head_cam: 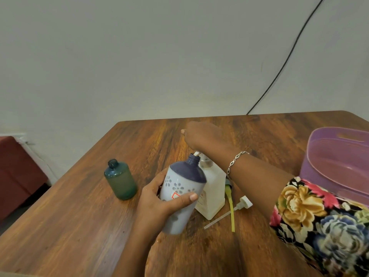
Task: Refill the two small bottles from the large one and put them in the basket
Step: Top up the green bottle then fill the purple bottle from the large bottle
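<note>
**Filling the blue bottle at the pump**

The blue bottle [179,182] is held off the counter [79,226], tilted so its open neck meets the nozzle [197,153] of the big bottle [213,188]. The left hand [157,204] grips it, fingers [155,184] wrapped behind and thumb [190,196] clamped across the front. The right hand [203,136] rests on top of the pump head. Whether its fingers curl round the head or press flat I cannot tell.

This looks like the second refill. The green bottle [120,179] stands upright and uncapped to the left, apart from the others, with liquid inside. Neither bottle is in the basket [323,168] yet.

The next move calls for keeping neck and nozzle aligned while pumping, or liquid will spill on the wood. Both bottles then probably need their tops. A white pump [242,203] and a yellow pump [231,208] lie just right of the big bottle, under the right forearm.

The big bottle stands mid-counter, well away from any edge. The green bottle is nearer the left edge but not at it. The basket sits far right, and the loose pumps lie between it and the bottles.
</note>
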`<state>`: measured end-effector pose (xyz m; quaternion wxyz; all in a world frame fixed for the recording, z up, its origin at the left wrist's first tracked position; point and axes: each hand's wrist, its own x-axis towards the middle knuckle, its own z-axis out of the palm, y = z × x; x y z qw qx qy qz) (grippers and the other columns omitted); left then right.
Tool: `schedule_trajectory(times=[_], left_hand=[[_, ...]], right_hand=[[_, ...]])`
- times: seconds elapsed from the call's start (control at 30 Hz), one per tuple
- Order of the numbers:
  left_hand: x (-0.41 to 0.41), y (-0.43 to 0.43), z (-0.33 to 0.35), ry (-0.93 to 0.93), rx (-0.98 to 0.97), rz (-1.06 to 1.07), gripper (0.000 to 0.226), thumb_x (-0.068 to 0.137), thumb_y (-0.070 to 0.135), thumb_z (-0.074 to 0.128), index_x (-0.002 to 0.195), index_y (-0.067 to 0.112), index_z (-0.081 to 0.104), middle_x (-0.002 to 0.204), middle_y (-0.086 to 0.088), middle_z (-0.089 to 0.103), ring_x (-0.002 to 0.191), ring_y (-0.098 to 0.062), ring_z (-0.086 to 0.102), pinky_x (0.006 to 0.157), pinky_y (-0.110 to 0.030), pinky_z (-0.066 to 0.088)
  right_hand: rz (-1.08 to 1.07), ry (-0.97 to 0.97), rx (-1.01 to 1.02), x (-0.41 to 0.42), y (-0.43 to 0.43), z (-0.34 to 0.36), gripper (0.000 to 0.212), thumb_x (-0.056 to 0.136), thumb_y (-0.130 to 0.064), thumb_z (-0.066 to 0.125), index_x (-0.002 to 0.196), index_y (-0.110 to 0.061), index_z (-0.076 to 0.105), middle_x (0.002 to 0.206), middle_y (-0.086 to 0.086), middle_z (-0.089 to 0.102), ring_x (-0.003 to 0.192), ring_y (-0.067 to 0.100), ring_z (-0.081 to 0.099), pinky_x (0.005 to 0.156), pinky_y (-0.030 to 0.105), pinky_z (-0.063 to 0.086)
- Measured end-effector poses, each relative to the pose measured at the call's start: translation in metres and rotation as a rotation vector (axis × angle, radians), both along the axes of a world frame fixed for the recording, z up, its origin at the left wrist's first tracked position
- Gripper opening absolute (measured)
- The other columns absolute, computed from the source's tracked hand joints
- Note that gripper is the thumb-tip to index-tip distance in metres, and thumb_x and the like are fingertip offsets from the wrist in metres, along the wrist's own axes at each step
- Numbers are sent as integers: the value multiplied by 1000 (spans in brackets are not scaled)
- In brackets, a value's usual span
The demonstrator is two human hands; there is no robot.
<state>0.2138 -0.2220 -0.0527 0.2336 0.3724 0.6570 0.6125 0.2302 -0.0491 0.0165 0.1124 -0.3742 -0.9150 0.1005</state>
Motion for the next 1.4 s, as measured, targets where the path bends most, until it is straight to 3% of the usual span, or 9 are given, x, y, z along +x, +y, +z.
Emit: schedule_trajectory(times=[0.07,0.2,0.37,0.47,0.67,0.8,1.1,1.2,1.4], left_hand=[[1,1,-1,-16,0,6,65,38,46,79,99,28,66,83,7,72,70,-6,67,56,-19,51],[3,0,2,-24,4,-3,66,37,45,79,99,27,66,80,8,72,67,-5,67,54,-17,50],[3,-1,3,-16,-6,5,68,36,46,80,100,28,66,82,8,72,68,-6,67,54,-20,51],[4,-2,2,-22,1,-4,67,36,44,81,100,28,67,81,6,72,68,-7,67,55,-20,51],[3,0,-1,13,-10,10,69,38,50,78,103,30,65,85,12,71,73,-4,66,56,-20,51],[3,0,-2,-18,2,12,68,37,47,79,101,27,66,82,8,72,69,-5,66,54,-18,50],[0,0,0,-23,-9,7,67,35,49,77,98,31,64,81,15,71,69,-1,66,53,-15,50],[1,-1,0,-30,-4,11,67,35,48,78,99,32,64,82,14,71,69,-2,66,54,-16,50],[1,-2,-2,15,-14,5,71,38,52,77,105,31,63,86,15,70,73,-2,66,57,-18,51]], right_hand=[[-9,-1,14,0,-1,0,31,99,-25,41,72,-10,49,81,5,53,82,26,54,75,35,41],[11,53,-104,-2,2,7,23,98,-23,40,93,-10,58,96,8,62,88,27,58,76,33,42],[66,48,-249,-2,9,20,16,92,-11,46,83,-5,58,89,10,62,88,27,60,74,31,45],[32,31,-187,2,6,18,17,96,-16,41,84,-10,51,75,4,49,80,24,51,70,30,39],[-12,4,3,5,-1,11,17,94,-11,42,96,-10,58,89,6,55,84,24,52,72,31,40],[-19,-2,4,2,0,3,20,96,-18,44,99,-10,62,105,9,63,96,28,59,74,32,40],[13,43,-80,2,3,14,27,100,-22,39,114,-7,56,109,9,61,97,26,58,73,30,39],[19,30,-84,3,4,16,24,98,-19,41,111,-7,57,97,8,59,88,24,55,72,30,39],[-22,-17,4,1,0,4,23,98,-21,43,107,-10,62,110,8,62,99,27,58,75,32,39]])
